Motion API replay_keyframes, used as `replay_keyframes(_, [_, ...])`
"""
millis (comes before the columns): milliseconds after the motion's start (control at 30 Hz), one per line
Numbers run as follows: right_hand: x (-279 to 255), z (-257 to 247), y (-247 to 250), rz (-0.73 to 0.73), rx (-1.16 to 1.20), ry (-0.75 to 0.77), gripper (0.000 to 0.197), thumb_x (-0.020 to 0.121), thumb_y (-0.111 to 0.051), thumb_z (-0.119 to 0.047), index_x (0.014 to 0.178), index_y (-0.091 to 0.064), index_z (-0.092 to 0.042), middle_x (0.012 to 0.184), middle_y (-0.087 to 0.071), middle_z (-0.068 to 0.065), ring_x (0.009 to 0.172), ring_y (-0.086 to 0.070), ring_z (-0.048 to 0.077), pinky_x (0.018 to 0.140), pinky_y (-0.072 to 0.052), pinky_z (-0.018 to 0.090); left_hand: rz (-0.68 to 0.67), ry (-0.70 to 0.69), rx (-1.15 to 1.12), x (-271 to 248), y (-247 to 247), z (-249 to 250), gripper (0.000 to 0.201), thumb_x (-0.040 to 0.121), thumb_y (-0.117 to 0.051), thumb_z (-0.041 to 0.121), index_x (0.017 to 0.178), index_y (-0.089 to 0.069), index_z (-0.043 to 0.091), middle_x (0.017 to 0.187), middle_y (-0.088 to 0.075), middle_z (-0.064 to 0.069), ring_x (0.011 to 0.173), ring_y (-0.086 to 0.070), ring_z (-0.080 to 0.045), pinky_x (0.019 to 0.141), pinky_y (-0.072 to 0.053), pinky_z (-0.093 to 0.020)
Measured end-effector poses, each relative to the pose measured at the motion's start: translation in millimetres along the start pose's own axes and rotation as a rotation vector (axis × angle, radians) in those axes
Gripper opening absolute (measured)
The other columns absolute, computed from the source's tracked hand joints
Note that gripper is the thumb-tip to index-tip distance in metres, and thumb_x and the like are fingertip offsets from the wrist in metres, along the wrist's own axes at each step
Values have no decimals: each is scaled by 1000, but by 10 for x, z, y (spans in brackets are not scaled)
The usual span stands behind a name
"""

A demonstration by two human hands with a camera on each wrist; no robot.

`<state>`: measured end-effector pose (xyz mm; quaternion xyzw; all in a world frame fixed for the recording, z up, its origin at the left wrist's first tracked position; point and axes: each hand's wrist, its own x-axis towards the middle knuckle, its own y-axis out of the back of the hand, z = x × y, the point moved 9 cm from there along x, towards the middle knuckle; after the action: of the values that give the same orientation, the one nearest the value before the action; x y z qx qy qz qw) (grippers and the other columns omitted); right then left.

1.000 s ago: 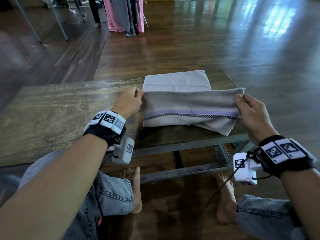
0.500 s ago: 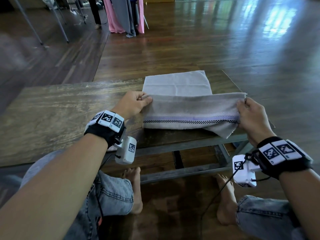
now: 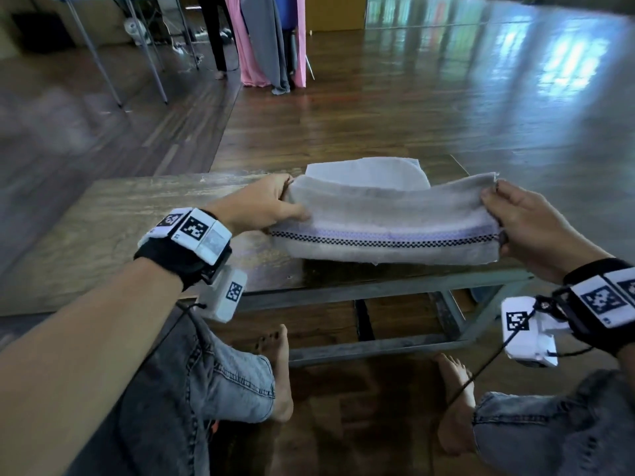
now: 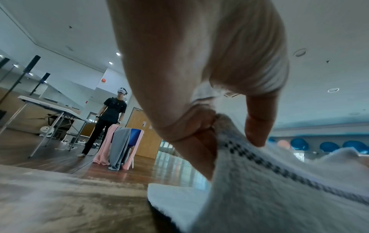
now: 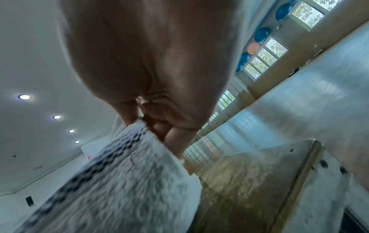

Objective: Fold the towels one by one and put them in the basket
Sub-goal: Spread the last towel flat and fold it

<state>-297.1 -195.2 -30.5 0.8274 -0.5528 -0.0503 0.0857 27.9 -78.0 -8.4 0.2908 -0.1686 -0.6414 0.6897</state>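
Observation:
A beige towel (image 3: pixel 385 218) with a purple band and a black checked stripe is held up over the near right part of the wooden table (image 3: pixel 137 218). My left hand (image 3: pixel 268 204) pinches its left end and my right hand (image 3: pixel 515 221) pinches its right end. The towel's far half (image 3: pixel 364 171) curves up behind the held fold. In the left wrist view my fingers (image 4: pixel 201 130) clamp the towel (image 4: pixel 269 181) edge. The right wrist view shows my fingers (image 5: pixel 169 129) gripping the towel (image 5: pixel 119 181). No basket is in view.
The table's metal frame (image 3: pixel 378 290) runs under the front edge, with my knees and bare feet below it. Far back on the wooden floor, pink and grey cloths (image 3: pixel 264 42) hang over a stand beside a standing person (image 4: pixel 111 118) and folding tables (image 4: pixel 49 108).
Both hands have lifted the folded towel edge off the table and drawn it toward me; the flat far half has risen and curled.

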Motion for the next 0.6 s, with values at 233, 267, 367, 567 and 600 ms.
replay_keyframes(233, [-182, 70, -7, -210, -153, -224, 27, 105, -49, -26, 100, -71, -11, 74, -61, 14, 60, -59, 25, 49, -52, 30, -371, 201, -20, -238, -276, -30, 32, 96, -59, 20, 122, -58, 2, 100, -65, -19, 85, -61, -34, 63, -55, -38])
replay_keyframes(267, [-166, 71, -13, -206, -160, -228, 27, 105, -49, -25, 101, -71, -9, 76, -65, 15, 62, -63, 26, 51, -53, 31, -377, 211, -26, -225, -280, -39, 27, 97, -57, 21, 120, -61, 6, 100, -69, -18, 84, -65, -34, 59, -57, -36])
replay_keyframes(367, [-15, 112, -12, -148, -173, -225, 27, 106, -48, -21, 99, -70, -7, 73, -75, 9, 60, -71, 18, 46, -52, 25, -255, 222, -62, -21, -186, -114, 18, 97, -55, 26, 100, -67, 13, 87, -70, -13, 70, -68, -26, 51, -55, -32])
replay_keyframes(567, [746, 165, 79, 105, -280, -84, 23, 102, -53, -17, 90, -69, -4, 77, -72, 6, 68, -66, 18, 61, -53, 28, 150, 280, -229, 728, 141, -396, 21, 94, -46, 23, 82, -58, 11, 73, -57, -11, 58, -60, -28, 51, -56, -37])
replay_keyframes(600, [912, 175, 78, 130, -305, -65, 24, 101, -54, -19, 92, -69, -2, 82, -70, 10, 73, -64, 22, 68, -51, 34, 199, 256, -214, 869, 199, -412, 22, 94, -45, 21, 78, -57, 12, 71, -56, -11, 56, -60, -29, 49, -56, -36])
